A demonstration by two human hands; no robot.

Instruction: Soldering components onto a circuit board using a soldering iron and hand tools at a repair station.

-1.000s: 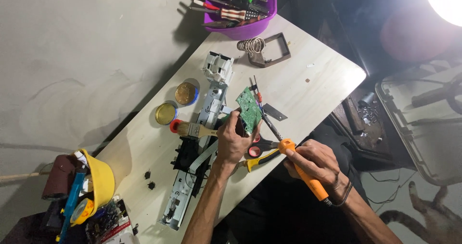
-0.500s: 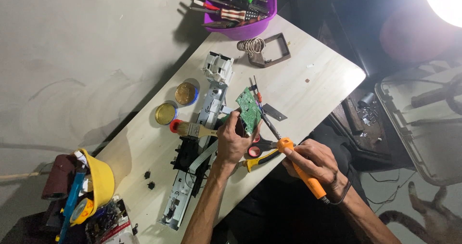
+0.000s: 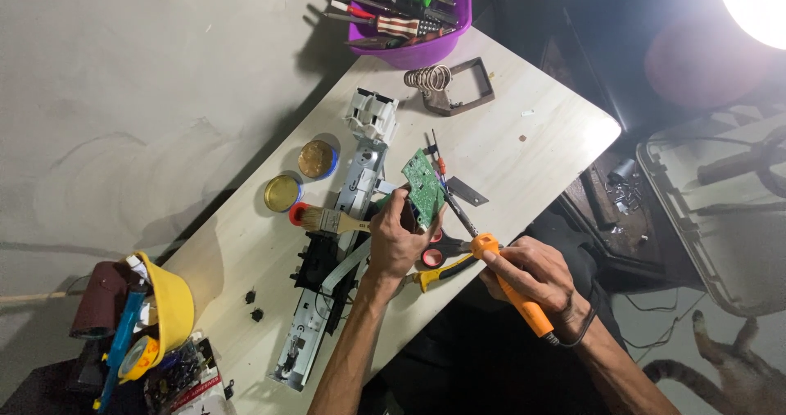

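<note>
I watch the left hand (image 3: 399, 239) pinch a green circuit board (image 3: 423, 187) tilted on edge above the pale worktable (image 3: 532, 128), presenting its face to the orange-handled soldering iron (image 3: 491, 255), gripped pen-fashion in the closed right hand (image 3: 532, 272); a paintbrush (image 3: 332, 220) and dismantled printer chassis (image 3: 336, 259) lie alongside

Pale wooden table (image 3: 532, 149), set at an angle. Far end: purple tub of tools (image 3: 409, 51), coiled iron stand (image 3: 446, 87). Middle: two round tins (image 3: 299, 176), paintbrush (image 3: 332, 219), long dismantled metal mechanism (image 3: 332, 280), scissors (image 3: 442, 247). Near left: yellow container (image 3: 168, 308), two small black parts (image 3: 254, 304).
</note>
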